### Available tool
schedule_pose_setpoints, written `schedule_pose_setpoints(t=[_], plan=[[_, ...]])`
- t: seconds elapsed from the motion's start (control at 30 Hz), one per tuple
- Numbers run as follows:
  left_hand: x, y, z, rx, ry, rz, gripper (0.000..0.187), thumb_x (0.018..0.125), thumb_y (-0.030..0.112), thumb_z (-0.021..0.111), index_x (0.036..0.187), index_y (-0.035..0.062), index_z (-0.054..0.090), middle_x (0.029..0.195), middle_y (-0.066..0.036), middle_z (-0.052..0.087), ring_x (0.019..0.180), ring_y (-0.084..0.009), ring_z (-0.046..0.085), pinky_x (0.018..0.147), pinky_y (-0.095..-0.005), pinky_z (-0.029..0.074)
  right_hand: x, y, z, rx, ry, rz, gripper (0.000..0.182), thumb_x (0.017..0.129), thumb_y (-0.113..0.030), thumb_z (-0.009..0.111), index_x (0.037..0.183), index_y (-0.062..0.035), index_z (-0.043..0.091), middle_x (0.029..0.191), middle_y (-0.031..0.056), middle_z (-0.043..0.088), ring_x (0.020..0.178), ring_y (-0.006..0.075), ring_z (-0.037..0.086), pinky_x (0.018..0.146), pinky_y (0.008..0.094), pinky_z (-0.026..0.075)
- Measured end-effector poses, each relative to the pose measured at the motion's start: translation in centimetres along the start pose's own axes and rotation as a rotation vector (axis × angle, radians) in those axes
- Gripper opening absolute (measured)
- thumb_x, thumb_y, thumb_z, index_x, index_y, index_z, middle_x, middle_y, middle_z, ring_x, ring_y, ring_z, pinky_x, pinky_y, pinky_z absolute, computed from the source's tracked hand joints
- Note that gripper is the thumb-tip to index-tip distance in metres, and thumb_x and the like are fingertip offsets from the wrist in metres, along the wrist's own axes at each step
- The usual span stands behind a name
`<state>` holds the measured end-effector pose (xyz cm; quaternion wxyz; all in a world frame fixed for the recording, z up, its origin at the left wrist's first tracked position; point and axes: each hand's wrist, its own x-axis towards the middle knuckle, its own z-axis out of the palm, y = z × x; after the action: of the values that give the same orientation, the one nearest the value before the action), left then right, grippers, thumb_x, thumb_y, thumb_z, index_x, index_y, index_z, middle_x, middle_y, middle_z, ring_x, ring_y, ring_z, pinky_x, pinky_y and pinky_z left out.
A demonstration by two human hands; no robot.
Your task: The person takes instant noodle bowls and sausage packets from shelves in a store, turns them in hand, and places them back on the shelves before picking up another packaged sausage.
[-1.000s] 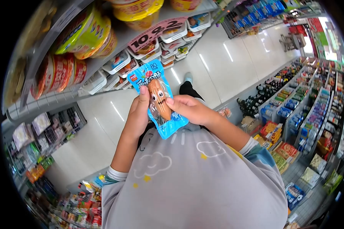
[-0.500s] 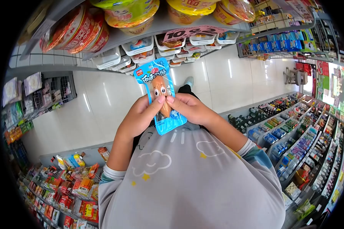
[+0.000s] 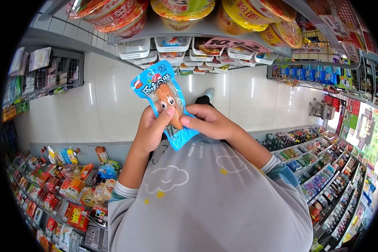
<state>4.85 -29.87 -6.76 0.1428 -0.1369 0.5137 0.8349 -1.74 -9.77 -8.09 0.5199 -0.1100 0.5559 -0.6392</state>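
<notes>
Both hands hold a packaged sausage (image 3: 168, 101) in front of my chest. Its pouch is blue with a clear window, through which the brown sausage shows, and two cartoon eyes are printed on it. My left hand (image 3: 153, 126) is closed on the pouch's left side, thumb pressed over the window. On the lower right side my right hand (image 3: 208, 122) grips the pouch, thumb on the front. The fingers behind the pouch are hidden. The pouch's upper end tilts to the left.
Instant noodle cups (image 3: 182, 12) stand on a shelf ahead, with white plastic trays (image 3: 172, 44) of packets below. Racks of snacks (image 3: 71, 185) fill the lower left. Shelves of bottles and packets (image 3: 319, 168) line the right. A pale tiled floor (image 3: 117, 109) lies between.
The sausage pouch has tilted further left at its top, and my right thumb has slid down along it, apart from the left thumb. The noodle shelf appears lower and larger in view.
</notes>
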Motion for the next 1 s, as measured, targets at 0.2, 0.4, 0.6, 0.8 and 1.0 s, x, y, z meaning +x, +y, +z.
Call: schedule_pose_setpoints(t=[0.2,0.4,0.6,0.8,1.0], plan=[[-0.3,0.0,-0.4,-0.012,0.047,0.015,0.022,0.101,0.021,0.059,0.108,0.0005,0.065,0.098,-0.003,0.067,0.088,-0.0061,0.06,0.077,-0.0248,0.048,0.5,-0.5,0.4,-0.156,-0.036,-0.066,0.036,0.097,-0.037,0.068,0.115,-0.0052,0.067,0.091,-0.0004,0.066,0.084,0.0063,0.055,0.076,0.027,0.047],[-0.2,0.1,0.0,-0.005,0.065,0.04,0.024,0.103,0.024,0.058,0.108,0.0015,0.065,0.098,-0.001,0.067,0.088,-0.0055,0.059,0.078,-0.0241,0.048,0.7,-1.8,0.5,-0.064,-0.013,-0.029,0.036,0.098,-0.033,0.068,0.119,-0.0039,0.067,0.101,-0.0003,0.069,0.093,0.006,0.059,0.084,0.0262,0.048],[-0.1,-0.1,0.3,-0.043,0.066,0.001,0.027,0.104,0.027,0.056,0.11,0.0016,0.065,0.099,-0.002,0.067,0.09,-0.0064,0.059,0.08,-0.0246,0.048,0.7,-2.2,0.0,-0.012,-0.017,0.031,0.034,0.097,-0.029,0.069,0.12,-0.0037,0.067,0.106,-0.0001,0.069,0.098,0.0059,0.06,0.087,0.0256,0.049],[0.2,0.1,0.7,-0.008,0.06,0.029,0.028,0.104,0.027,0.056,0.109,0.0009,0.065,0.097,-0.003,0.068,0.089,-0.0076,0.062,0.079,-0.0259,0.05,0.6,-2.1,-0.5,0.076,-0.033,0.011,0.032,0.097,-0.026,0.069,0.118,-0.0025,0.067,0.105,-0.0006,0.069,0.097,0.0057,0.06,0.085,0.0252,0.049],[0.3,0.6,1.4,0.081,0.02,0.064,0.028,0.104,0.026,0.058,0.106,-0.0005,0.065,0.092,-0.004,0.068,0.084,-0.0085,0.063,0.075,-0.0261,0.053,0.2,-1.9,-1.3,0.099,-0.078,-0.014,0.032,0.097,-0.024,0.068,0.119,-0.0002,0.065,0.105,0.0,0.068,0.096,0.0055,0.059,0.085,0.0247,0.048]])
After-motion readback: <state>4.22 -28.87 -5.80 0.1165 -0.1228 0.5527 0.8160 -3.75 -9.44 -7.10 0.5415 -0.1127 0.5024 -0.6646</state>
